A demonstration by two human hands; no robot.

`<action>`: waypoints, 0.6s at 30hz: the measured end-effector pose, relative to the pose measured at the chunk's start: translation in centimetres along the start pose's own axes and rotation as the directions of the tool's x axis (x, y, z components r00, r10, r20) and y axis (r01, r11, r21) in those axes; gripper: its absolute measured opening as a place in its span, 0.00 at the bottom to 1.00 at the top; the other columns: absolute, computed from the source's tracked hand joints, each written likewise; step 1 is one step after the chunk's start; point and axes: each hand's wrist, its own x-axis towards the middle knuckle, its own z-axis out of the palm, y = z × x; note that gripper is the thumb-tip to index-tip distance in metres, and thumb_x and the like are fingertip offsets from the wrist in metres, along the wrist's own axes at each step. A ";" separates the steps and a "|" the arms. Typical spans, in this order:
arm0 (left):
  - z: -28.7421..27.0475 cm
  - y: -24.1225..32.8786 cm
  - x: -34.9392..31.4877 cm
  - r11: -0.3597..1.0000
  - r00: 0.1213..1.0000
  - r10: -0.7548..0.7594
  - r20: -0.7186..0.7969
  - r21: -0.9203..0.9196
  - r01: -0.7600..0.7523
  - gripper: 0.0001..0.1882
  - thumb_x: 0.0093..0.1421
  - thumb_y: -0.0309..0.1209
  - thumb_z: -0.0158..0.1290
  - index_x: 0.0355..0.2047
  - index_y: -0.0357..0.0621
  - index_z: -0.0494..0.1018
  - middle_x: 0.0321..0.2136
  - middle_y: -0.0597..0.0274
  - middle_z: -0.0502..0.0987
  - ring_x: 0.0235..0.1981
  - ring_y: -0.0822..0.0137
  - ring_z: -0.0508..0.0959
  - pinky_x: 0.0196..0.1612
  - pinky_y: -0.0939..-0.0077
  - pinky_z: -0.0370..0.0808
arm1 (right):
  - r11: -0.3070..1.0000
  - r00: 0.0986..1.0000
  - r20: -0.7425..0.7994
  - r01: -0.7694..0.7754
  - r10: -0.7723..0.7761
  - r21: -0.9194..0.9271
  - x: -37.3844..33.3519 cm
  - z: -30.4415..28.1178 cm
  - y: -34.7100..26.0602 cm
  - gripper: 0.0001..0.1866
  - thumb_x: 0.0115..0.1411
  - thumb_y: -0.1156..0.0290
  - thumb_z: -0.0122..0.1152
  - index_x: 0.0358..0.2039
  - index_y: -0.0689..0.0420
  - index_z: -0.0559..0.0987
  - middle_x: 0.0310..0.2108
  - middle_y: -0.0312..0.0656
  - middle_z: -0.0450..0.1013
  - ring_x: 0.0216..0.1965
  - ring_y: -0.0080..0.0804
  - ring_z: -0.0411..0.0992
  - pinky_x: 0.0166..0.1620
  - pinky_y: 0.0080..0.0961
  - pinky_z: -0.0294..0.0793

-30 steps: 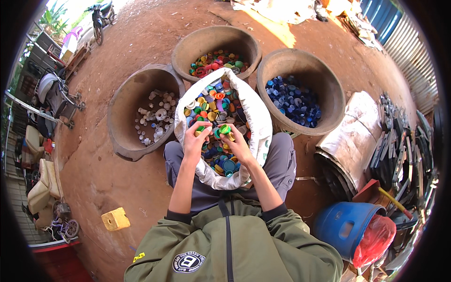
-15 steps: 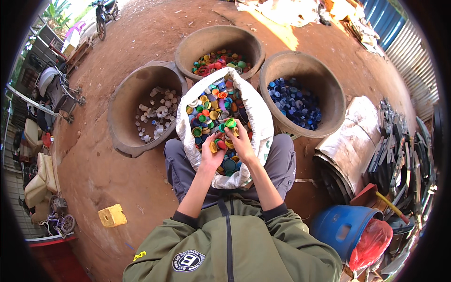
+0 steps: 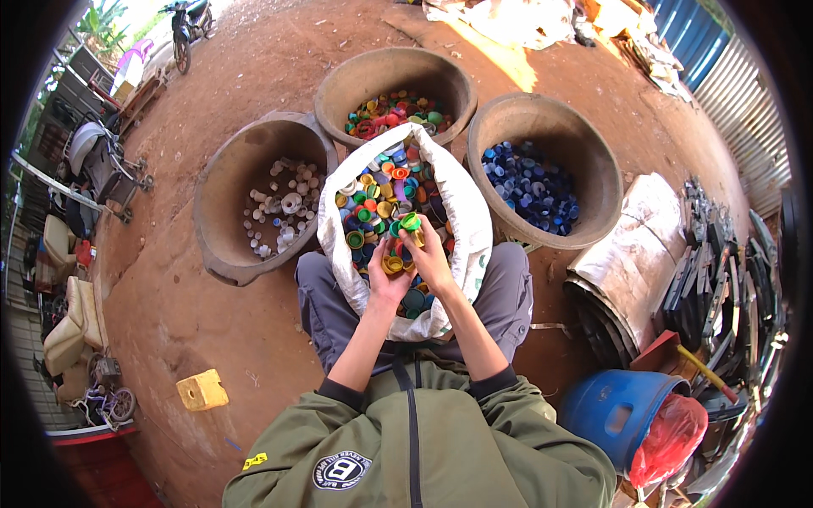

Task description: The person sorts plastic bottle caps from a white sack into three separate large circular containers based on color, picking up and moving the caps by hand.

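Observation:
Between my knees stands a white woven sack (image 3: 471, 222) with its rim rolled open, full of mixed bottle caps (image 3: 385, 190). Over the heap, my left hand (image 3: 388, 275) is curled round several caps, a yellow bottle cap (image 3: 392, 264) showing on top. Close against it on the right, my right hand (image 3: 430, 261) grips a green bottle cap (image 3: 411, 222) and some yellow ones between thumb and fingers. Some of the held caps are hidden by my fingers.
Around the sack stand three tubs: one with white caps (image 3: 222, 199) at left, one with red and green caps (image 3: 395, 63) ahead, one with blue caps (image 3: 584, 140) at right. A blue drum (image 3: 593, 415) lies near right; a yellow block (image 3: 202, 389) sits at left.
My hands have drawn closer together, the left shifting slightly right. The red cap at my left fingers no longer shows; a yellow cap is visible there. The green cap has moved slightly left.

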 end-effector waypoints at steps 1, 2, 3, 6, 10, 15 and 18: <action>-0.3 0.0 0.1 1.000 1.000 -0.009 0.016 0.012 0.009 0.15 0.64 0.41 0.48 0.48 0.50 0.71 0.49 0.63 0.73 0.53 0.60 0.72 0.54 0.58 0.71 | 1.000 1.000 0.001 0.017 -0.017 -0.011 0.0 -0.1 0.0 0.12 0.64 0.73 0.56 0.47 0.59 0.69 0.37 0.37 0.72 0.40 0.21 0.69 0.44 0.21 0.69; -0.3 0.1 0.2 1.000 0.999 -0.015 0.035 0.023 0.014 0.15 0.64 0.40 0.49 0.47 0.50 0.72 0.48 0.63 0.74 0.52 0.60 0.73 0.54 0.58 0.71 | 0.999 0.999 0.006 0.036 -0.035 -0.023 0.1 -0.1 -0.5 0.12 0.64 0.73 0.56 0.47 0.59 0.68 0.37 0.37 0.72 0.39 0.21 0.69 0.43 0.20 0.70; -0.4 0.3 0.2 0.999 0.998 -0.020 0.053 0.034 0.018 0.14 0.64 0.39 0.49 0.47 0.49 0.72 0.47 0.63 0.74 0.52 0.60 0.73 0.55 0.57 0.71 | 0.998 0.998 0.011 0.054 -0.054 -0.034 0.3 -0.1 -0.8 0.12 0.64 0.73 0.56 0.47 0.59 0.68 0.36 0.37 0.72 0.39 0.21 0.69 0.43 0.20 0.71; -0.3 0.6 -0.1 0.991 0.993 -0.102 0.065 -0.081 0.107 0.11 0.62 0.35 0.51 0.43 0.45 0.74 0.44 0.62 0.76 0.50 0.60 0.74 0.54 0.55 0.71 | 0.987 0.999 0.026 -0.042 0.039 0.152 2.0 -0.5 -2.3 0.12 0.65 0.73 0.55 0.47 0.59 0.68 0.36 0.36 0.71 0.37 0.20 0.69 0.40 0.20 0.73; -1.0 1.5 -0.3 0.974 0.990 -0.139 0.015 -0.179 0.140 0.08 0.60 0.29 0.54 0.40 0.42 0.75 0.41 0.61 0.77 0.49 0.60 0.75 0.54 0.55 0.72 | 0.991 0.996 -0.009 -0.090 0.091 0.099 9.5 -1.9 -4.0 0.11 0.67 0.71 0.52 0.48 0.59 0.69 0.39 0.39 0.71 0.38 0.27 0.76 0.41 0.22 0.78; 0.0 1.0 -0.6 0.973 0.985 -0.170 0.026 -0.152 0.172 0.08 0.59 0.27 0.56 0.39 0.40 0.73 0.41 0.59 0.75 0.46 0.60 0.75 0.53 0.56 0.72 | 0.987 0.987 0.016 -0.158 0.159 -0.022 25.6 -4.1 -5.6 0.16 0.65 0.71 0.54 0.49 0.67 0.67 0.44 0.48 0.70 0.44 0.36 0.74 0.48 0.33 0.78; -0.4 1.4 -0.5 0.979 0.985 -0.160 0.069 -0.119 0.167 0.10 0.60 0.29 0.54 0.41 0.39 0.72 0.42 0.54 0.74 0.47 0.59 0.75 0.54 0.56 0.72 | 0.871 0.935 -0.078 -0.351 0.346 -0.344 29.4 -2.7 -7.6 0.31 0.63 0.65 0.58 0.56 0.74 0.60 0.57 0.58 0.60 0.59 0.46 0.63 0.58 0.44 0.70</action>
